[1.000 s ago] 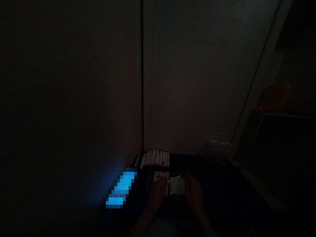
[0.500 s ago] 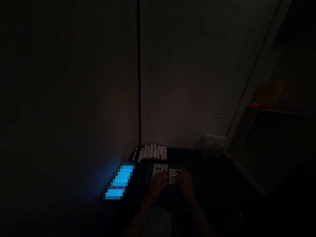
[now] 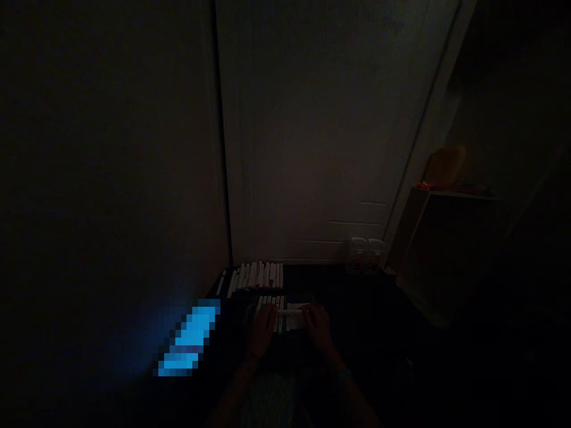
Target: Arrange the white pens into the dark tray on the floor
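The light is very dim. Between my two hands a slim white marker (image 3: 289, 312) lies level, one end at each hand. My left hand (image 3: 262, 330) has its fingers closed at the marker's left end. At the right end, my right hand (image 3: 317, 327) pinches it with bent fingers. Beneath them is a dark tray or case; its left part holds a row of white markers (image 3: 269, 301), and a pale card or paper (image 3: 296, 321) shows in its right part. Fine detail on the held marker cannot be made out.
Behind the case, a row of white markers (image 3: 259, 275) lies by the wall, with one marker (image 3: 221, 282) apart at its left. A bright blue pixelated screen (image 3: 191, 337) glows at left. Clear plastic containers (image 3: 366, 255) stand at the back right, near a shelf (image 3: 459, 193).
My hands have moved slightly apart, so more of the marker between them shows, now nearly level. The whole view has shifted, with everything appearing further left.
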`<state>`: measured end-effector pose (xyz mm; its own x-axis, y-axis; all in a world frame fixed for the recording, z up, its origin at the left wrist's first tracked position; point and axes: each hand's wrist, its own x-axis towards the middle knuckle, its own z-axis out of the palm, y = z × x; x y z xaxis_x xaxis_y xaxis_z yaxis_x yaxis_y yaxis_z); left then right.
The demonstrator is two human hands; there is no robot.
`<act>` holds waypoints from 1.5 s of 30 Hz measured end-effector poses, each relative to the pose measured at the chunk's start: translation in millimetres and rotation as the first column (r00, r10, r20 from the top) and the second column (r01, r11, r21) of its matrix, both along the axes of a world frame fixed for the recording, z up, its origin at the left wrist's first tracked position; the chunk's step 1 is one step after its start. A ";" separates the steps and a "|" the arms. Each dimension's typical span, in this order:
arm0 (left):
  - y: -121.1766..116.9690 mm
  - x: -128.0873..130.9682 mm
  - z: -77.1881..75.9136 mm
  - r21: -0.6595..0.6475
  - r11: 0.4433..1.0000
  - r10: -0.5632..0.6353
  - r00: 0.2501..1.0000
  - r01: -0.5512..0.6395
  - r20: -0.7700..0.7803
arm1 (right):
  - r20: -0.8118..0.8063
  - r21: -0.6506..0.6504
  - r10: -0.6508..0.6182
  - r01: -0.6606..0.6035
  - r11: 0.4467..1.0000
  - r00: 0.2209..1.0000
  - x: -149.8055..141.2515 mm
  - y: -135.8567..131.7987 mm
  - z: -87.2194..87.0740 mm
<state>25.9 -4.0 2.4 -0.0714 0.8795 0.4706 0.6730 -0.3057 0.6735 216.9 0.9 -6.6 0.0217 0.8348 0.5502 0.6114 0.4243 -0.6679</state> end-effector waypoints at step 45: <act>-5.6 2.6 2.0 0.217 0.976 0.118 0.875 -0.015 -0.469 | 0.060 -0.055 0.346 -0.343 0.938 0.937 -8.3 -21.4 49.6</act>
<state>28.5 -9.7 4.4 0.1517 0.7641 0.6270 0.9192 -0.3423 0.1947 208.6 -20.6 43.0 -0.3070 0.8077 0.5034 0.4774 0.5883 -0.6527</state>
